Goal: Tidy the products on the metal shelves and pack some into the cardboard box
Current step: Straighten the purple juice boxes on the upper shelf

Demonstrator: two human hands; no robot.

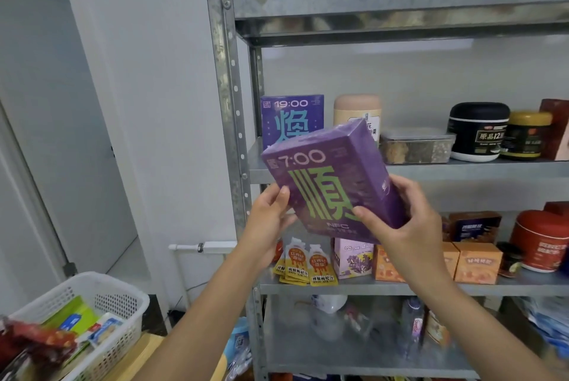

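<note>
Both hands hold a tilted purple box [334, 183] in front of the metal shelves [400, 168]: the left hand [271, 217] grips its left edge, the right hand [400, 223] its lower right corner. A similar purple box [291, 117] stands upright on the shelf behind.

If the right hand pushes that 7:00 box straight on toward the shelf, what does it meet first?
Probably the beige jar behind the purple 7:00 box held in the right hand; the box's top corner already overlaps it. Depth is unclear, so the 19:00 box may come first.

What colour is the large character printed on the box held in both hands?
Light green, on the purple box; the head view shows it clearly.
</note>
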